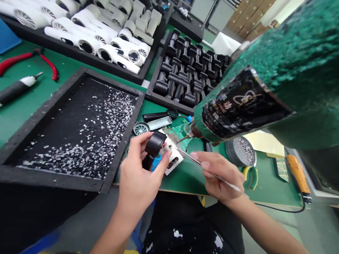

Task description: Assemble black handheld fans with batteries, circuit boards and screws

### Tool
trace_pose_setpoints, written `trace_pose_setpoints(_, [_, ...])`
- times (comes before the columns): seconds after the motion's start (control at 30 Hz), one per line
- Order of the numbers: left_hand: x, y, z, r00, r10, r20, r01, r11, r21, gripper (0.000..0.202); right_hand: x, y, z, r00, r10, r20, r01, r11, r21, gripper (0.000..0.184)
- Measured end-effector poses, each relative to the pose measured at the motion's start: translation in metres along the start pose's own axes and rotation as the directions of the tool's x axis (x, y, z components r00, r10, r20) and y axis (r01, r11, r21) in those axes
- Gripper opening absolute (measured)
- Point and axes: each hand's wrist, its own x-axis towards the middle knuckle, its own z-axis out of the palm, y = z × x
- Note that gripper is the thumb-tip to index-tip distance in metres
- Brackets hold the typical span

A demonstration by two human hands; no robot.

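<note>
My left hand (140, 175) is closed around a black round plastic housing (155, 143) with a blue piece (155, 161) below it. The housing is against a white block (176, 159) with holes and a slot, which my left thumb overlaps. In my right hand (222, 174) is a pair of metal tweezers (194, 160), pinched, their tips pointing at the block's top. I cannot tell whether the tips grip anything. Right above the block is the narrow metal tip of a green machine (288, 51). A black handle part and a grey handle part (159, 123) lie just behind.
At the left is a black tray (69, 111) of small shiny washer-like pieces. Trays of white housings (97, 40) and black housings (185, 72) stand behind. Red-handled pliers (15, 62), a pen-like tool (7, 94), a round tin (240, 150) and an orange-handled tool (297, 172) lie around.
</note>
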Motion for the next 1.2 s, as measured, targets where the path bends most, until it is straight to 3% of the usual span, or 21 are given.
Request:
trace_pose_setpoints(0.1, [0.0,0.0,0.0,1.0,0.001,0.004,-0.001,1.0,0.004,0.045,0.006,-0.003,0.003,0.994,0.038,-0.107,-0.027,0.995,0.1,0.037])
trace_pose_setpoints(0.4, [-0.001,0.0,0.001,1.0,-0.008,0.006,0.008,1.0,-0.01,0.044,0.013,-0.004,0.002,0.998,0.038,-0.046,-0.032,0.99,0.139,0.039])
trace_pose_setpoints(0.57, [0.0,0.001,0.0,1.0,0.0,0.001,0.0,1.0,-0.002,0.044,0.027,-0.008,-0.008,0.994,0.09,0.064,-0.096,0.99,0.104,0.03])
trace_pose_setpoints(0.7, [0.0,0.002,0.001,1.0,0.001,-0.005,-0.001,1.0,0.004,0.044,0.035,-0.009,-0.013,0.992,0.041,0.121,-0.049,0.996,0.068,0.035])
trace_pose_setpoints(0.93, [0.0,0.001,0.001,1.0,0.007,-0.01,-0.007,1.0,-0.01,0.044,0.038,-0.013,-0.013,0.987,-0.095,0.126,0.095,0.995,0.005,0.04])
trace_pose_setpoints(1.2, [-0.001,0.0,0.002,1.0,-0.012,0.0,0.012,1.0,-0.019,0.045,0.04,-0.016,-0.017,0.997,-0.039,0.072,0.035,0.998,0.048,0.039])
